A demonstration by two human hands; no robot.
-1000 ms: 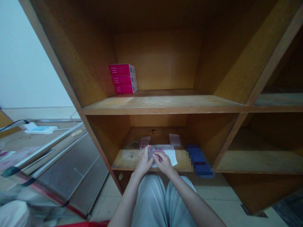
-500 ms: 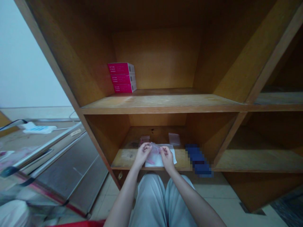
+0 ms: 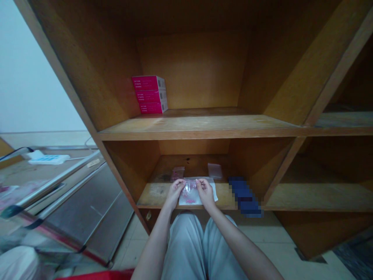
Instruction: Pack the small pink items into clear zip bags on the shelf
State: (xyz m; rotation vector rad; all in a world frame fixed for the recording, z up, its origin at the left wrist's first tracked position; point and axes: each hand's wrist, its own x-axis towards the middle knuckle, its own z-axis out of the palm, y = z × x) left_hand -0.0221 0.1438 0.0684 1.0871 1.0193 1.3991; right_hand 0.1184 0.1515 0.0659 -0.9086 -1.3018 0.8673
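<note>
Between my two hands is a small clear plastic bag [image 3: 190,185] with pinkish-red bits in it. My left hand [image 3: 176,191] pinches its left upper edge, and my right hand [image 3: 205,191] pinches the right one. Beneath it a white sheet [image 3: 210,186] lies at the front of the lower shelf [image 3: 157,194], and small pink pieces [image 3: 190,201] show near its front edge. Behind my left hand lies another small bag [image 3: 177,173] with red contents. A flat clear bag [image 3: 215,170] rests further back on the right; its contents, if any, cannot be made out.
Three stacked pink boxes [image 3: 149,95] stand at the left of the upper shelf [image 3: 198,122]. A blurred-out blue item [image 3: 245,197] overhangs the lower shelf's right front. On my left is a metal-framed cart [image 3: 84,210] with a white power strip [image 3: 49,158] on top.
The bag between my hands hangs flatter and more spread out, its red contents now plainer. Both hands stay at nearly the same place. The pink shape on the sheet looks different.
</note>
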